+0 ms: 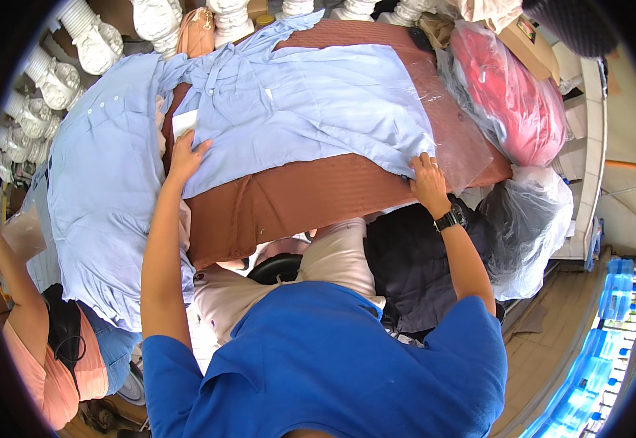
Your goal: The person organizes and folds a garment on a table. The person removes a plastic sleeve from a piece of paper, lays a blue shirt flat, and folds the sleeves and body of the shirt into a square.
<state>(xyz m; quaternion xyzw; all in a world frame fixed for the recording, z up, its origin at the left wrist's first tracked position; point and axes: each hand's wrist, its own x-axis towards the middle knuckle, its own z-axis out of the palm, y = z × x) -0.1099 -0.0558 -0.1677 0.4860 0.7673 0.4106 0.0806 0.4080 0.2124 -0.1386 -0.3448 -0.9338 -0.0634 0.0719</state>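
A light blue shirt (310,102) lies spread over a brown cloth-covered board (288,201) in front of me. My left hand (186,155) rests at its near left edge, thumb apart from the fingers, beside a white piece of card or paper (184,123) that partly shows on the cloth. At the near right corner of the shirt, the bent fingers of my right hand (429,181) pinch the hem. A black watch (449,217) is on that wrist. Under the shirt's right end, a clear plastic sheet (467,150) sticks out over the board.
More light blue shirts (106,175) are heaped at the left. Red goods in clear plastic (507,91) and a dark bundle in plastic (526,226) lie at the right. White balusters (99,47) line the far side. Another person (40,343) is at the lower left.
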